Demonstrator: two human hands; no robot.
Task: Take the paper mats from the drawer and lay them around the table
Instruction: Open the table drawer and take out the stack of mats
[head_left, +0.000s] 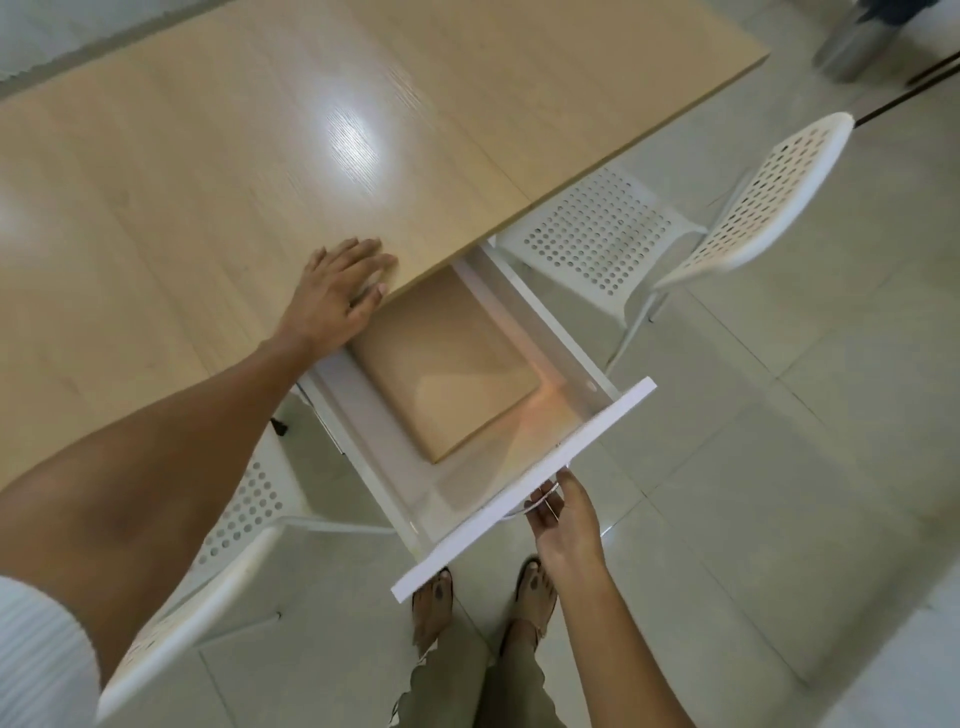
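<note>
Drawer open; right hand pinching its handle, left hand flat, released, on table. Brown paper mats just beyond left fingertips: lift stack level.

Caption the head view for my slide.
Right hand holds open drawer with paper mats; left hand rests on table.
</note>
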